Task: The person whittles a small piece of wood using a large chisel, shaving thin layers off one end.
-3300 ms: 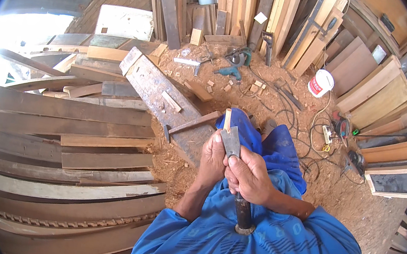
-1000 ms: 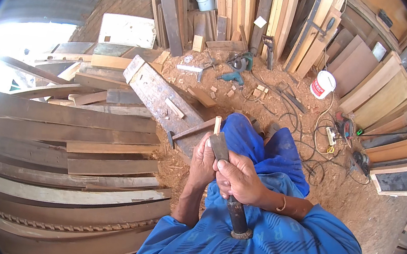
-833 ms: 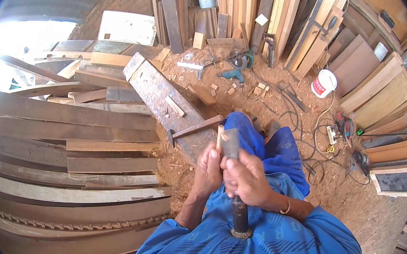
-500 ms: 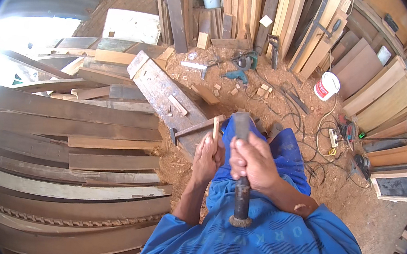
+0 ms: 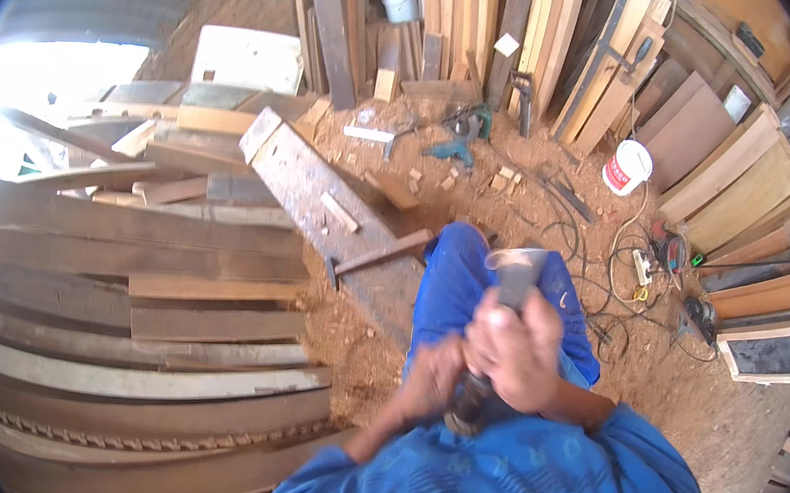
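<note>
A wide chisel point(image 5: 518, 282) is gripped in my right hand point(image 5: 518, 346), its grey blade pointing away from me and its dark handle toward my shirt. At the blade's end shows a thin pale curl that looks like a wood shaving point(image 5: 511, 258). My left hand point(image 5: 436, 373) is closed and smeared by motion, close against the right hand and the chisel handle; what it holds is hidden. Left of my knees, a hammer point(image 5: 383, 252) rests on a worn wooden bench plank point(image 5: 291, 176), with a small wood block point(image 5: 339, 212) farther up the plank.
Stacked boards point(image 5: 121, 259) fill the left side. Beyond the bench, a teal power tool point(image 5: 450, 150), a handsaw point(image 5: 523, 100) and wood offcuts are among sawdust. A white bucket point(image 5: 628, 166), cables and a power strip point(image 5: 643, 266) lie to the right. Upright planks line the back.
My left hand has moved right and toward my body, up against the right hand. The small wood strip it held is no longer visible. The chisel has shifted right and nearer my body.
</note>
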Demonstrator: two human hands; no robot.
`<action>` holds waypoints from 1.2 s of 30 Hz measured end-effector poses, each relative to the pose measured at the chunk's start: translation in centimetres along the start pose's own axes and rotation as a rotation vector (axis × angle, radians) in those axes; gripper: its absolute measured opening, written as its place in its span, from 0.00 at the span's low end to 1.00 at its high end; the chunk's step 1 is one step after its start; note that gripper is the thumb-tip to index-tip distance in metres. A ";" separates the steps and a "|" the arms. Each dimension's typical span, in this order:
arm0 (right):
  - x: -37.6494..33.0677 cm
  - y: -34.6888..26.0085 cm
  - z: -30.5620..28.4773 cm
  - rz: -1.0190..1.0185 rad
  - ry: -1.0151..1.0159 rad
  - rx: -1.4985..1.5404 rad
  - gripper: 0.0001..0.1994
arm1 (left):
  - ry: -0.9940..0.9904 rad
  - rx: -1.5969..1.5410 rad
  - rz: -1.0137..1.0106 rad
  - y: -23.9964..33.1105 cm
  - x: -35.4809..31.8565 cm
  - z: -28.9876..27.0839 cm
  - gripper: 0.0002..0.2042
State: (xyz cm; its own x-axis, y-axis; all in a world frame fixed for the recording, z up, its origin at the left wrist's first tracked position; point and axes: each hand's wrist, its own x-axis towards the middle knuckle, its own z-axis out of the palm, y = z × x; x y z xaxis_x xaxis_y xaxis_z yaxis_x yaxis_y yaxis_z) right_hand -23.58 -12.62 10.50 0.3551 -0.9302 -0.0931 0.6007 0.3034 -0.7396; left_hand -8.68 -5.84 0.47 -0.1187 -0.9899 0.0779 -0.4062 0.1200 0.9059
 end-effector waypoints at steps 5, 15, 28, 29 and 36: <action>2.6 -0.9 -3.8 0.062 0.028 -0.339 0.07 | 0.139 -0.454 -0.414 -1.6 -0.3 -1.2 0.12; 6.1 0.6 -4.6 0.015 -0.029 -0.647 0.05 | 0.046 -0.384 -0.138 -0.4 5.3 -1.2 0.15; 6.7 3.1 -4.6 0.062 0.121 -0.199 0.11 | 0.099 -0.966 -0.386 -1.0 7.2 -1.9 0.19; 6.5 3.5 -4.5 0.063 0.118 -0.199 0.11 | 0.103 -0.966 -0.385 -1.3 7.7 -2.2 0.19; 4.9 5.0 -1.6 0.297 -0.058 0.206 0.10 | -0.002 -1.226 -0.355 0.5 9.4 -4.3 0.17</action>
State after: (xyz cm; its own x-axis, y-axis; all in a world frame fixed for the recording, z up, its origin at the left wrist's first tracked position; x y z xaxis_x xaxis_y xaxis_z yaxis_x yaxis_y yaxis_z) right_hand -19.97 -16.02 5.21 0.5718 -0.7840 -0.2416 0.5948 0.5990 -0.5360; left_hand -6.12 -15.45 3.50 -0.1778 -0.9529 -0.2458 0.6831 -0.2993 0.6662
